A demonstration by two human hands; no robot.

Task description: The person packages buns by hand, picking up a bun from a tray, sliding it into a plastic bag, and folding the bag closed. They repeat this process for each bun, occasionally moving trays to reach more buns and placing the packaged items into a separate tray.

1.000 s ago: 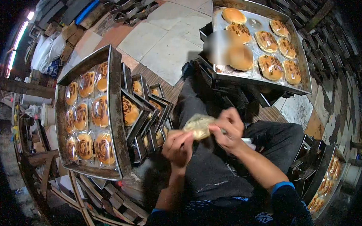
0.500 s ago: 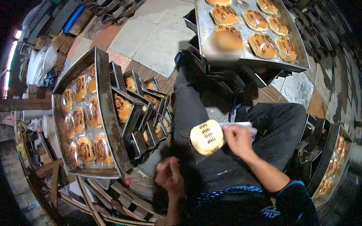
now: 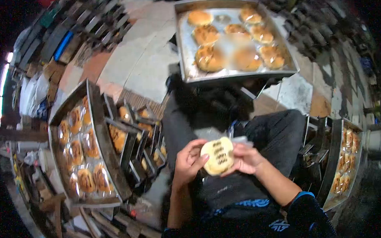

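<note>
A round, pale bun with rows of dark marks is held above my lap, between both hands. My left hand grips its left edge, thumb on the face. At the right edge, my right hand pinches the bun, and a bit of clear plastic shows by its fingers. In front of my knees, a metal tray bears several browned buns, partly blurred.
On the left, a deep tray holds several wrapped buns, beside stacked trays with more. Another tray of wrapped buns stands at the right. Wooden slats lie at lower left.
My left hand has come up and taken hold of the bun's left edge, while my right hand stays on its right side. The view has shifted, so the front tray appears further left.
</note>
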